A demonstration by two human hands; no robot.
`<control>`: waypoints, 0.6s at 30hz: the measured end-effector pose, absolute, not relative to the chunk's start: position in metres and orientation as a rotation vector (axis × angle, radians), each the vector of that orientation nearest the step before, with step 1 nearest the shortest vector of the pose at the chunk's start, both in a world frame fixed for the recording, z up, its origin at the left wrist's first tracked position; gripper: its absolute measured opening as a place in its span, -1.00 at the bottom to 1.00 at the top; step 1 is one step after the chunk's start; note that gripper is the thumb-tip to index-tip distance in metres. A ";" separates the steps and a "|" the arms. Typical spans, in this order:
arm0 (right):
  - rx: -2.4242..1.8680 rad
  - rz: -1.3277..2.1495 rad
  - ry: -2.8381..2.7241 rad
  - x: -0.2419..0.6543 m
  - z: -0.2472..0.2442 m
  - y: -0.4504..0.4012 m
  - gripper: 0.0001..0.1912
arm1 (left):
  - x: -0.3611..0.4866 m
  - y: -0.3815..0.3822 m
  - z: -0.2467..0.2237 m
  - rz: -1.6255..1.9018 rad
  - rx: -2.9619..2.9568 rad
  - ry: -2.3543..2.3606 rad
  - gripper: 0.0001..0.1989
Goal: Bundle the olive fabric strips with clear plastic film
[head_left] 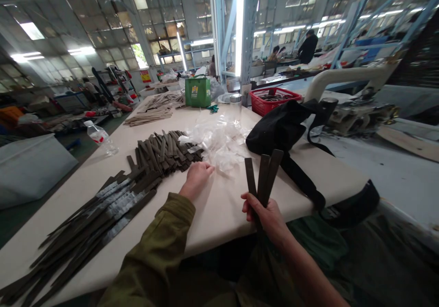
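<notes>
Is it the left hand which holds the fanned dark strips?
No, the fanned dark strips are held in the right hand.

My 2 hands sit well apart, both in front of my body. My left hand (196,179) is at 7 o'clock from the centre of my view, back upward, fingers curled in and the tips gathered toward 2 o'clock. Its forearm (154,247) comes up from 7 o'clock, covered by a creased olive sleeve that ends at the wrist, leaving only the hand bare.

My right hand (266,215) is at 5 o'clock, closed in a grip. The thumb stretches toward 10 o'clock, and fingertips show tucked in below it. My right forearm (302,266) is bare and slants up from 5 o'clock, wrist nearly in line with it.
</notes>
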State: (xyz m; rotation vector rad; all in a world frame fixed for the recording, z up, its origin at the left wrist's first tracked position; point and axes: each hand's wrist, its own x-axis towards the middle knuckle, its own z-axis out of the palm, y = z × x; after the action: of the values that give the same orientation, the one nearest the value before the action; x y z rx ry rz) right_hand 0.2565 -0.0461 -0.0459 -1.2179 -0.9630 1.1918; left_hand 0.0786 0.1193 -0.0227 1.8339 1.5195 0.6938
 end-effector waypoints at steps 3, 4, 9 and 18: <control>-1.215 1.197 -0.981 0.256 -0.046 -0.047 -0.52 | 0.060 0.097 -0.020 0.737 1.672 1.383 -0.66; -1.220 1.204 -1.000 0.255 -0.046 -0.049 -0.51 | 0.054 0.085 -0.021 0.790 1.564 1.326 -0.63; -1.230 1.330 -1.176 0.241 -0.048 -0.066 -0.50 | 0.038 0.022 -0.026 1.147 0.621 0.939 -0.72; -1.230 1.388 -1.490 0.216 -0.051 -0.103 -0.55 | 0.053 -0.006 -0.022 1.242 0.384 0.735 -0.78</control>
State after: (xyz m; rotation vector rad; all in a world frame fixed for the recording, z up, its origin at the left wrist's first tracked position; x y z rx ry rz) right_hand 0.2160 -0.1030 -0.0513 -1.2305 -1.4895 1.3883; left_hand 0.0526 -0.0062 -0.0225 0.3840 0.7348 1.2415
